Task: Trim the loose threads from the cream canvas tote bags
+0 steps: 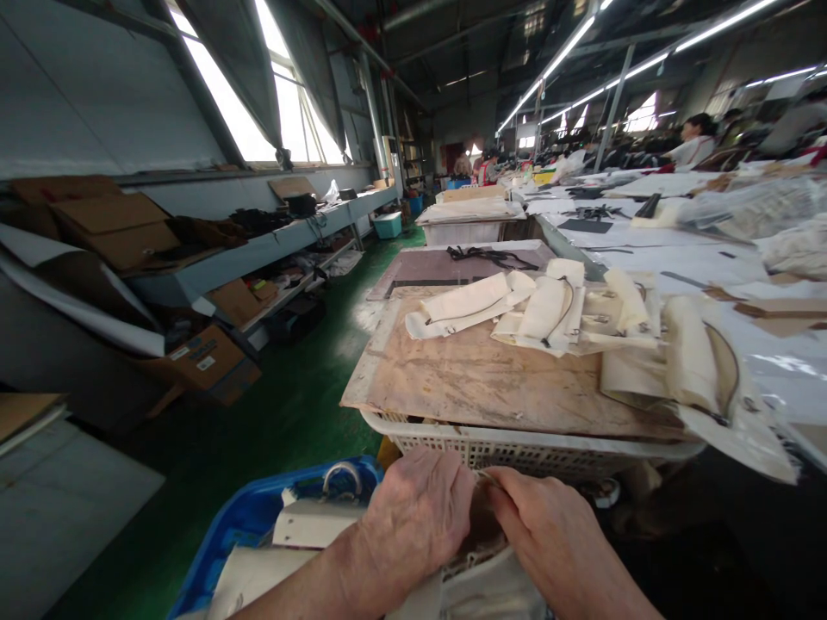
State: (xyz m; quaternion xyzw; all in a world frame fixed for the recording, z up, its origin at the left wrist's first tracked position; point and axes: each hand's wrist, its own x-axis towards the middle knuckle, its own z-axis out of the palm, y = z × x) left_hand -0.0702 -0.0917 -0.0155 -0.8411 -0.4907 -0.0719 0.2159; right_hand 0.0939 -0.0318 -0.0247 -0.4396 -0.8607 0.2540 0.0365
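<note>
Low in front of me, my left hand is closed on the edge of a cream bag piece. On the other side of its opening, my right hand pinches the rim, with the thumb pressed to it. A darker tan inside shows between my hands; my wrists and the frame's bottom edge hide much of the piece. Beside my left forearm, a blue bin holds cream bag parts, one with a curved handle.
A worn board lies across a white plastic basket. Several cream zippered pieces rest on it. Long worktables with materials stretch to the right, where people sit. Along the left wall runs a shelf bench with cardboard boxes nearby.
</note>
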